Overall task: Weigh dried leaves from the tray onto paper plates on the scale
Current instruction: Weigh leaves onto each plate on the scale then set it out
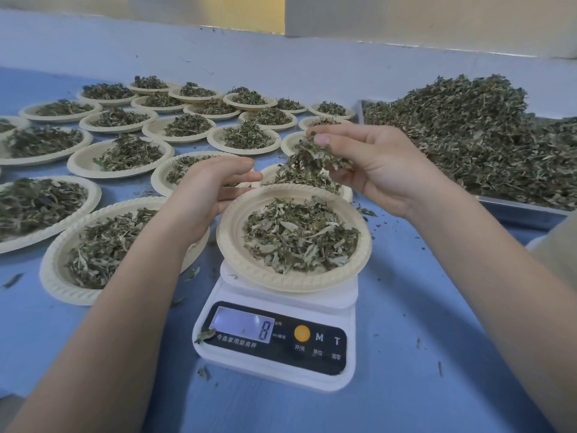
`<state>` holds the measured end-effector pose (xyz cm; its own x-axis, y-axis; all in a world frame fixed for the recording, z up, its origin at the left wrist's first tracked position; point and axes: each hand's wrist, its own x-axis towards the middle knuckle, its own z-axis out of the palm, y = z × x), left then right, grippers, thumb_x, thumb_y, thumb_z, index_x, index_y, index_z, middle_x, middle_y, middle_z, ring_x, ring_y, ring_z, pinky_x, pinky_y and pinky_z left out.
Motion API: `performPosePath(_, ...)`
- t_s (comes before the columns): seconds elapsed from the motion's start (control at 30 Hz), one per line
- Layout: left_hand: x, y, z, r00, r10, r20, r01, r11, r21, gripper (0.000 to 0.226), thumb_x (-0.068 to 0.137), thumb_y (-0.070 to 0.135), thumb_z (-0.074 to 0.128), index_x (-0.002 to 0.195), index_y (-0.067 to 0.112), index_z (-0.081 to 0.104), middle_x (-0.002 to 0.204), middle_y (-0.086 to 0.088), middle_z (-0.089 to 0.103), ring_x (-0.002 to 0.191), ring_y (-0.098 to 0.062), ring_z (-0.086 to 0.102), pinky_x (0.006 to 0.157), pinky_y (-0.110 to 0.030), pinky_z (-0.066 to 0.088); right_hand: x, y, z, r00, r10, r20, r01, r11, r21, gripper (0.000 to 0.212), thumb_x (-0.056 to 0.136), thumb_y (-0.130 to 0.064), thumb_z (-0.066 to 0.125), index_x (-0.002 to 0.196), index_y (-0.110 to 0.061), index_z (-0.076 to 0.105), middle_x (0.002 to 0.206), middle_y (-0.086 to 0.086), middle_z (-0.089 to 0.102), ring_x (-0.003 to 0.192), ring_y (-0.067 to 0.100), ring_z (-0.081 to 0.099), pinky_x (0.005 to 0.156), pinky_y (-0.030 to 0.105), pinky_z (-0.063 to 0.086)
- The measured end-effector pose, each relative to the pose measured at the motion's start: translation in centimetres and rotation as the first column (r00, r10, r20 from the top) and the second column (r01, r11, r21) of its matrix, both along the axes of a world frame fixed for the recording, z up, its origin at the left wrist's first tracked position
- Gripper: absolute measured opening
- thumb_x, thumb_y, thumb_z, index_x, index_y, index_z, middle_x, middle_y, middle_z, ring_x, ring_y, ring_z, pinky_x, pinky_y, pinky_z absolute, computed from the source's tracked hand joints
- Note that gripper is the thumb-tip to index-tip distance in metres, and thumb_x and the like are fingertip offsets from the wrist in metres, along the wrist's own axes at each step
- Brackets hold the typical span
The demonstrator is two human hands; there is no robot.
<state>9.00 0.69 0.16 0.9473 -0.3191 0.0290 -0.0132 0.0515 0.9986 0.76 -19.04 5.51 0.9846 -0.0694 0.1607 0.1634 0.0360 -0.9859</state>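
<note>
plate (237,245) on scale (281,307): leaves (296,239) | tray (524,207): heaped leaves

Right hand (371,164) pinches leaves (315,156) above plate (231,245).

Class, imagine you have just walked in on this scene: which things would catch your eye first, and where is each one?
First, the right hand pinching a clump of leaves above the plate on the white scale in the centre, with the left hand at the plate's far-left rim. Next, the big leaf heap on the tray at right. Then the many filled plates spread over the blue table at left.
</note>
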Motion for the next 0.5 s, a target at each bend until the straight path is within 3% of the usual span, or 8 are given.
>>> performPosePath(0.1, 0.0, -0.1, 0.0, 1.000, 0.005, -0.002, -0.005, 1.000, 0.003, 0.027, 0.087, 0.025, 0.059, 0.110, 0.012, 0.065, 0.097, -0.002, 0.074, 0.084, -0.018, 0.063, 0.081, -0.033, 0.052, 0.2, -0.6, 0.0, 0.997, -0.073, 0.014, 0.072, 0.996, 0.050, 0.006, 0.072, -0.012, 0.073, 0.075, -0.016, 0.076, 0.067, -0.006, 0.068, 0.057, 0.003, 0.057, 0.050, 0.014, 0.047)
performPosePath(0.17, 0.0, -0.1, 0.0, 1.000, 0.009, -0.005, -0.009, 1.000, -0.001, 0.025, 0.087, 0.024, 0.059, 0.108, 0.013, 0.065, 0.096, -0.001, 0.074, 0.083, -0.018, 0.063, 0.079, -0.032, 0.051, 0.6, -1.4, -0.3, 0.982, -0.190, 0.003, 0.188, 0.974, 0.127, 0.006, 0.077, -0.008, 0.072, 0.080, -0.012, 0.074, 0.069, -0.001, 0.070, 0.054, 0.005, 0.055, 0.046, 0.012, 0.044)
performPosePath(0.27, -0.1, -0.1, 0.0, 1.000, 0.006, -0.005, -0.006, 1.000, 0.003, 0.023, 0.087, 0.024, 0.058, 0.106, 0.013, 0.066, 0.095, -0.001, 0.074, 0.083, -0.019, 0.062, 0.078, -0.031, 0.051, 1.4, -2.7, -1.2, 0.912, -0.407, -0.041, 0.398, 0.858, 0.327, 0.010, 0.087, 0.001, 0.063, 0.081, -0.005, 0.070, 0.071, 0.002, 0.071, 0.053, 0.005, 0.060, 0.049, 0.011, 0.047)
performPosePath(0.37, -0.1, -0.1, 0.0, 1.000, -0.003, -0.002, 0.003, 1.000, 0.019, 0.024, 0.087, 0.026, 0.059, 0.107, 0.014, 0.065, 0.095, 0.000, 0.074, 0.089, -0.021, 0.061, 0.082, -0.032, 0.051, 2.1, -4.6, -2.3, 0.834, -0.539, -0.118, 0.526, 0.712, 0.466, 0.019, 0.093, 0.000, 0.056, 0.076, 0.001, 0.063, 0.074, 0.006, 0.068, 0.067, 0.011, 0.066, 0.065, 0.017, 0.055)
performPosePath(0.4, -0.1, -0.1, 0.0, 1.000, -0.006, -0.002, 0.006, 1.000, 0.020, 0.026, 0.085, 0.027, 0.060, 0.107, 0.014, 0.065, 0.096, 0.000, 0.074, 0.091, -0.021, 0.061, 0.083, -0.032, 0.051, 2.2, -5.2, -2.6, 0.797, -0.589, -0.137, 0.588, 0.704, 0.397, 0.023, 0.096, -0.005, 0.053, 0.077, 0.005, 0.061, 0.079, 0.009, 0.066, 0.073, 0.014, 0.065, 0.073, 0.021, 0.057)
performPosePath(0.43, -0.1, -0.1, 0.1, 1.000, -0.008, -0.003, 0.008, 1.000, 0.018, 0.028, 0.083, 0.028, 0.062, 0.107, 0.014, 0.065, 0.096, 0.000, 0.074, 0.090, -0.021, 0.061, 0.083, -0.033, 0.051, 2.4, -5.8, -2.8, 0.747, -0.651, -0.135, 0.664, 0.720, 0.203, 0.032, 0.099, -0.014, 0.049, 0.083, 0.011, 0.060, 0.083, 0.014, 0.065, 0.076, 0.018, 0.065, 0.078, 0.027, 0.056)
performPosePath(0.47, -0.2, -0.1, 0.1, 1.000, -0.010, -0.005, 0.010, 1.000, 0.016, 0.029, 0.082, 0.028, 0.063, 0.107, 0.014, 0.065, 0.096, 0.000, 0.074, 0.089, -0.021, 0.061, 0.082, -0.032, 0.051, 2.5, -6.4, -2.9, 0.709, -0.700, -0.092, 0.689, 0.714, -0.121, 0.043, 0.101, -0.025, 0.044, 0.087, 0.012, 0.060, 0.109, 0.017, 0.062, 0.073, 0.024, 0.062, 0.075, 0.033, 0.054)
performPosePath(0.5, -0.2, -0.2, 0.1, 1.000, -0.011, -0.005, 0.011, 1.000, 0.013, 0.028, 0.083, 0.028, 0.062, 0.107, 0.013, 0.065, 0.096, 0.000, 0.074, 0.089, -0.020, 0.061, 0.080, -0.030, 0.051, 2.3, -6.8, -3.0, 0.700, -0.714, -0.003, 0.632, 0.622, -0.463, 0.052, 0.101, -0.033, 0.038, 0.078, 0.009, 0.059, 0.073, -0.004, 0.038, 0.065, 0.027, 0.054, 0.066, 0.034, 0.047)
